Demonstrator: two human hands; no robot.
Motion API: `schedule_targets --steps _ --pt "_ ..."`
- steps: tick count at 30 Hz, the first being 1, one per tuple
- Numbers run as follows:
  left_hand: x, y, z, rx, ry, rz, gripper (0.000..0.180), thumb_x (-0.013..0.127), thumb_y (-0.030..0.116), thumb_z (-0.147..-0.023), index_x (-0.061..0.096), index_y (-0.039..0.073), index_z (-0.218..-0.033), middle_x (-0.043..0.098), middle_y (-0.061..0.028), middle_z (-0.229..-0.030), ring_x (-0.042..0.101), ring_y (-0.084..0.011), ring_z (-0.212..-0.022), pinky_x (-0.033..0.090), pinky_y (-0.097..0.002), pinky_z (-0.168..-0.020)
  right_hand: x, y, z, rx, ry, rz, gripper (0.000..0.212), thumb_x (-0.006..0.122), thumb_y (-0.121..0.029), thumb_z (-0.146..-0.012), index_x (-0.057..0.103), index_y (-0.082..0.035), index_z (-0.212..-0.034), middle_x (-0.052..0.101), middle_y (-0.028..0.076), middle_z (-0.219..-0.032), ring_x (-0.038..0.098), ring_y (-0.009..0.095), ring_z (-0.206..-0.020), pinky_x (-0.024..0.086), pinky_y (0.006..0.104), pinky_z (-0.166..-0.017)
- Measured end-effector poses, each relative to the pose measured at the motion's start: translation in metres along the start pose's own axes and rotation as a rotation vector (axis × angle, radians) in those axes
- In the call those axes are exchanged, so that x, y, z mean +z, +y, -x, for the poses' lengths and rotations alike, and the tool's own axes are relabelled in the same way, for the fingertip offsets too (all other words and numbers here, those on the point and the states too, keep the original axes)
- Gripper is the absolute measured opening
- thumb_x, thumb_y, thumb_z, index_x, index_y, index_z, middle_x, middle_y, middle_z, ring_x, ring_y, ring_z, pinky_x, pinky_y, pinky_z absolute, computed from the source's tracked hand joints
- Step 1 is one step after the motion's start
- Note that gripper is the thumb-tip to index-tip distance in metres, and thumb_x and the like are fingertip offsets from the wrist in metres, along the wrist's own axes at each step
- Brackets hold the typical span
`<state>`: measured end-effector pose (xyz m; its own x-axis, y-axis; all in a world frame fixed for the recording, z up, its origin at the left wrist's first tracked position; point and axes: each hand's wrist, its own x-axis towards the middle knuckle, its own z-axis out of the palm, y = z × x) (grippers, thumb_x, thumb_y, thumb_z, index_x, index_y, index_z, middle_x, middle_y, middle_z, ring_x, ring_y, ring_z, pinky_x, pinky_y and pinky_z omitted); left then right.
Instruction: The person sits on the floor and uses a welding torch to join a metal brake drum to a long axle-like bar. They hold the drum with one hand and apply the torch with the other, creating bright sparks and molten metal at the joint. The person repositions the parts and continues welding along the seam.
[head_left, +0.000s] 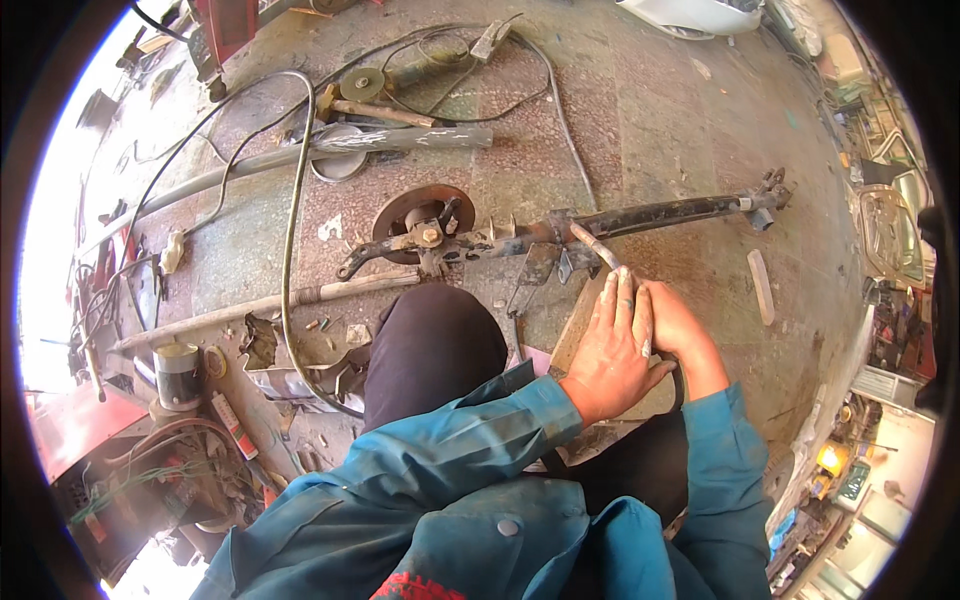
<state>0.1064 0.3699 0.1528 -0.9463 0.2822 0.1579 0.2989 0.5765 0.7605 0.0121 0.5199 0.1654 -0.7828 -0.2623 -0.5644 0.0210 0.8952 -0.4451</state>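
Observation:
A long, dark metal beam, like a vehicle axle part (660,215), lies across the floor in front of me. A round rusty plate (405,212) sits behind its left end. My right hand (682,325) is closed around a rod-shaped tool (595,245), whose pale tip reaches the beam near its bracket. A black cable shows beneath that hand. My left hand (612,365) lies over the tool and the right hand, with its fingers stretched out and smudged white. Most of the tool and the right fingers are hidden under it.
Beyond the beam are an angle grinder (425,70), a hammer (382,112) and a grey pipe (400,138), with cables looping around. A wooden pole (220,315) lies at left, near a tin can (178,375) and a tube (233,425). Cluttered parts line the right side.

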Motion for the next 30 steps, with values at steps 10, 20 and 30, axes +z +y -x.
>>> schedule_targets --steps 10,20,30 --pt "-0.006 -0.005 -0.008 -0.065 0.057 0.176 0.112 0.082 0.049 -0.092 0.031 -0.027 -0.157 0.030 -0.0487 -0.165 0.024 -0.0646 -0.159 0.020 -0.0689 -0.133 -0.008 -0.013 -0.010 0.011 -0.056 0.112 0.039 0.065 -0.030 -0.101 0.071 0.008 -0.112 0.074 0.035 -0.109 0.071 0.055 -0.109 0.058 0.0581 -0.090" --pt "0.002 -0.022 -0.008 -0.138 0.072 0.210 0.111 0.087 0.051 -0.088 0.039 -0.025 -0.154 0.027 -0.0514 -0.165 0.026 -0.0661 -0.157 0.025 -0.0662 -0.132 0.007 -0.004 -0.026 -0.052 -0.052 0.054 0.035 0.069 -0.026 -0.098 0.070 0.009 -0.106 0.072 0.036 -0.103 0.070 0.055 -0.106 0.057 0.0572 -0.086" --pt "0.013 -0.026 -0.014 -0.141 0.088 0.214 0.110 0.087 0.050 -0.087 0.040 -0.025 -0.153 0.027 -0.0521 -0.164 0.025 -0.0677 -0.157 0.026 -0.0678 -0.131 0.008 0.012 -0.033 -0.008 -0.083 0.053 0.031 0.068 -0.023 -0.100 0.070 0.003 -0.119 0.074 0.031 -0.109 0.071 0.052 -0.101 0.058 0.0506 -0.091"
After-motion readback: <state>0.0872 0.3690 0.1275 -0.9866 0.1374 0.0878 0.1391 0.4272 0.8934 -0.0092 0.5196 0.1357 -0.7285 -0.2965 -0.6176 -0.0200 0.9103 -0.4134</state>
